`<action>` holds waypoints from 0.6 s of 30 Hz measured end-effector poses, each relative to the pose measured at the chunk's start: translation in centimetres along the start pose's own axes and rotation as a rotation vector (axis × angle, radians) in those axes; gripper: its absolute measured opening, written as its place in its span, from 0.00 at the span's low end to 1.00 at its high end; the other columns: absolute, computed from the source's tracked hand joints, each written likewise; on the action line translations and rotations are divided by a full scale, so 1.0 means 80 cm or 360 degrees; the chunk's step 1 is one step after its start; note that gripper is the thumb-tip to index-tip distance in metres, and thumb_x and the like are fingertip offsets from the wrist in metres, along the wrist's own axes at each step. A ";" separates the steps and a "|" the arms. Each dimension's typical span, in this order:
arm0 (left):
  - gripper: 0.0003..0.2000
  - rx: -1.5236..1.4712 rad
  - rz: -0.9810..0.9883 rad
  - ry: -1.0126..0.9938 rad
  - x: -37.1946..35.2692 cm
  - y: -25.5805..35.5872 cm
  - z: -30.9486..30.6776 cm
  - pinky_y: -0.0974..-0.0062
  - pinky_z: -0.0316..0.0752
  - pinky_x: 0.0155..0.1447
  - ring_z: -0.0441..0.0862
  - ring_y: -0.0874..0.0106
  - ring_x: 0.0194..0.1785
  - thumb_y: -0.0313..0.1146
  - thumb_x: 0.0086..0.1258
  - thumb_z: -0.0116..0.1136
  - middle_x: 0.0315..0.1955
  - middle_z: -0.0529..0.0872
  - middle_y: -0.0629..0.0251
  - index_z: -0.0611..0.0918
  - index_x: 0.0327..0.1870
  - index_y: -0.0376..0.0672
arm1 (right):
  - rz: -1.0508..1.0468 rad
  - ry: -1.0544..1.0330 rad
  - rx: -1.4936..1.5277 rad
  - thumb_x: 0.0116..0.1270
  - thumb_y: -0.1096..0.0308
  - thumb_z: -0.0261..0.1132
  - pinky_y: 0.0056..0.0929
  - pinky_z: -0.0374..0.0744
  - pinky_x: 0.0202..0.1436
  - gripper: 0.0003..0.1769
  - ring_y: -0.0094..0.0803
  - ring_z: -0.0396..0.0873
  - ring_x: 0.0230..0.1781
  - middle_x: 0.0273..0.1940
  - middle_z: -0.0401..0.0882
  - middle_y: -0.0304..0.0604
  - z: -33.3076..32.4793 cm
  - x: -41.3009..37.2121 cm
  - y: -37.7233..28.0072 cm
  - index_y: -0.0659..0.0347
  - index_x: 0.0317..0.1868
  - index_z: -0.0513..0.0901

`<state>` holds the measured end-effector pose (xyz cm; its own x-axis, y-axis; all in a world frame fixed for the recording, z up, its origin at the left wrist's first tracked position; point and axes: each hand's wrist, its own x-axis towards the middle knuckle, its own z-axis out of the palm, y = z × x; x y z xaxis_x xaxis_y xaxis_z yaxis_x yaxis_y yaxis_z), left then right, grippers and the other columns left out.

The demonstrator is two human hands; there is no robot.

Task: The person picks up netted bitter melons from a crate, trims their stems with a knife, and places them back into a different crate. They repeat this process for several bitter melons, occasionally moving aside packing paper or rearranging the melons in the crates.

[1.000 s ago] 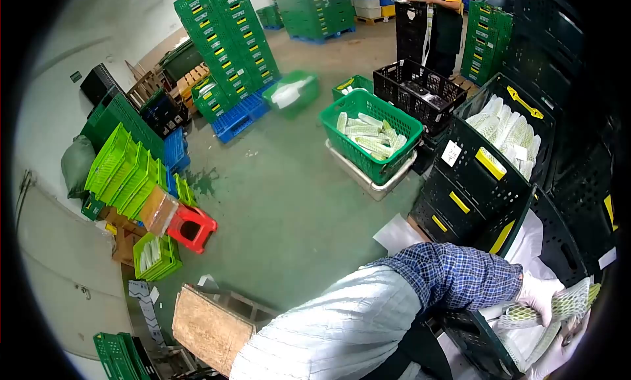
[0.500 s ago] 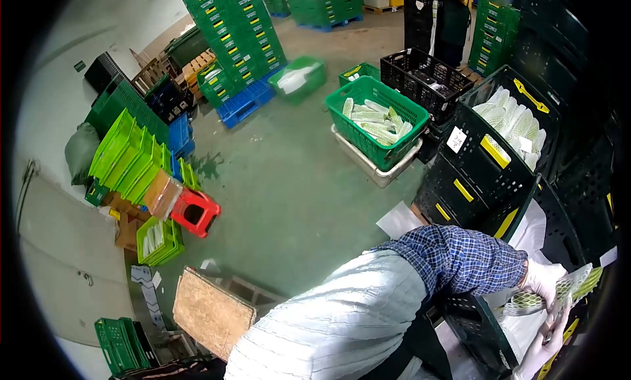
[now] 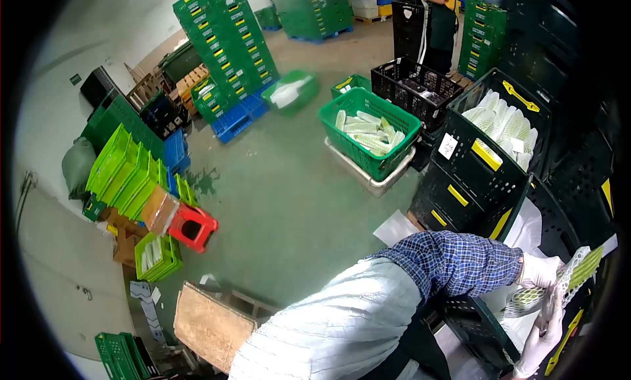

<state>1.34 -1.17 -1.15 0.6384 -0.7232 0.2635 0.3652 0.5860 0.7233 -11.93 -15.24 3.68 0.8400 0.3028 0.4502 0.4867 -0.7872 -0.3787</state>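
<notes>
My left hand (image 3: 541,272), in a white glove, is closed around a long green gourd (image 3: 584,267) in a white foam net (image 3: 524,298). My right hand (image 3: 549,326), also gloved, comes up from below with its fingers pressed against the netted gourd. The bare green tip pokes out of the net at upper right. Beneath both hands is a dark crate (image 3: 474,327) with a white lining (image 3: 519,327). The blue plaid sleeve of my left arm crosses over the crate's edge.
A dark crate of netted gourds (image 3: 501,127) stands just beyond my hands, on stacked crates. Farther off is a green basket (image 3: 368,94) with more gourds. A red stool (image 3: 192,228) and lime crates (image 3: 125,173) stand at left. A person (image 3: 442,25) is at the back.
The gourd's green end has risen and shows more plainly outside the net. My right hand has turned upright against it. The view has shifted slightly.
</notes>
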 end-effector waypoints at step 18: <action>0.41 -0.0393 -0.0314 0.0213 -0.017 0.016 0.011 0.61 0.88 0.46 0.85 0.64 0.49 0.11 0.52 0.64 0.51 0.78 0.48 0.56 0.68 0.34 | 0.0165 0.0251 0.0057 0.65 0.86 0.57 0.34 0.69 0.71 0.32 0.46 0.74 0.69 0.68 0.75 0.54 0.020 -0.035 0.033 0.66 0.71 0.71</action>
<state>0.36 0.28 -0.04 0.6162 -0.7868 0.0361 0.6333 0.5222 0.5712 -12.59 -17.31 0.13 0.8394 0.1308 0.5275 0.4101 -0.7893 -0.4570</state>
